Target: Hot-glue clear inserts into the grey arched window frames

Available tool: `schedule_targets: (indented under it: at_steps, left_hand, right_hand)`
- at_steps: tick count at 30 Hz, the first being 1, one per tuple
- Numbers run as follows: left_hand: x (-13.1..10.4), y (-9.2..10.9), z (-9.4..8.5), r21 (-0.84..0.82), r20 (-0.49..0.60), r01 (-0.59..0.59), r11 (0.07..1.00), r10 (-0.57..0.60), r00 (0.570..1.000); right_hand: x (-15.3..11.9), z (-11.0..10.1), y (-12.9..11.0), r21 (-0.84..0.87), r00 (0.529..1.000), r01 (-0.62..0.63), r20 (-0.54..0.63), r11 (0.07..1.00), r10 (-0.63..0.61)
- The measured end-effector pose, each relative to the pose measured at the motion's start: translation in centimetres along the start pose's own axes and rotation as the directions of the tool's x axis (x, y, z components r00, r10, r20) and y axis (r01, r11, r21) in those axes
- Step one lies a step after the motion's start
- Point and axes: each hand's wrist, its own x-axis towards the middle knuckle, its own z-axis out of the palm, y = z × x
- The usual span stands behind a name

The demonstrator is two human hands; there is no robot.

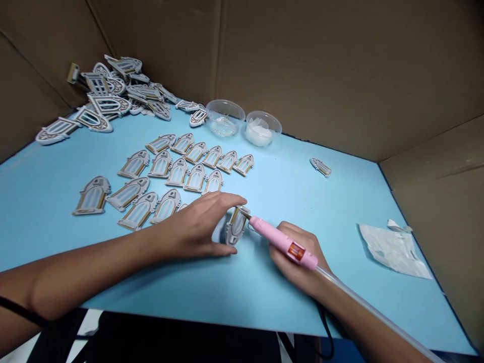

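Note:
My left hand grips a small arched window piece by its two ends, between thumb and fingers, tilted up off the blue surface. In my right hand is a pink pen-like tool with an orange window and a clear tube running back along the forearm. The tool's tip touches or nearly touches the upper right edge of the piece. Left of and beyond my left hand, several similar arched pieces lie in rough rows.
A heap of larger arched frames fills the back left corner. Two clear round tubs stand at the back. One loose piece and a crumpled white sheet lie to the right. Cardboard walls enclose the blue table.

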Motion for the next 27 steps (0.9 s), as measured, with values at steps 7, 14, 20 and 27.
schedule_targets:
  at_steps: [7, 14, 20, 27]
  left_hand:
    - [0.03, -0.05, 0.05, 0.005, -0.011, -0.017, 1.000, 0.017, 1.000]
    - [-0.10, -0.07, 0.01, 0.016, -0.023, -0.024, 1.000, 0.025, 0.999]
    - [-0.06, -0.05, -0.01, 0.032, -0.028, -0.026, 0.999, 0.027, 0.999]
    - [-0.09, -0.04, -0.15, 0.022, -0.029, -0.007, 1.000, 0.007, 1.000]
  right_hand:
    - [-0.03, 0.09, 0.10, -0.005, 1.000, 0.011, -0.011, 1.000, -0.011]
    - [-0.07, -0.15, 0.01, -0.022, 1.000, -0.001, 0.005, 1.000, 0.001]
    - [-0.09, -0.11, 0.09, -0.015, 1.000, 0.005, 0.004, 1.000, -0.005]
    - [-0.34, -0.22, 0.06, 0.022, 1.000, -0.022, 0.016, 1.000, 0.021]
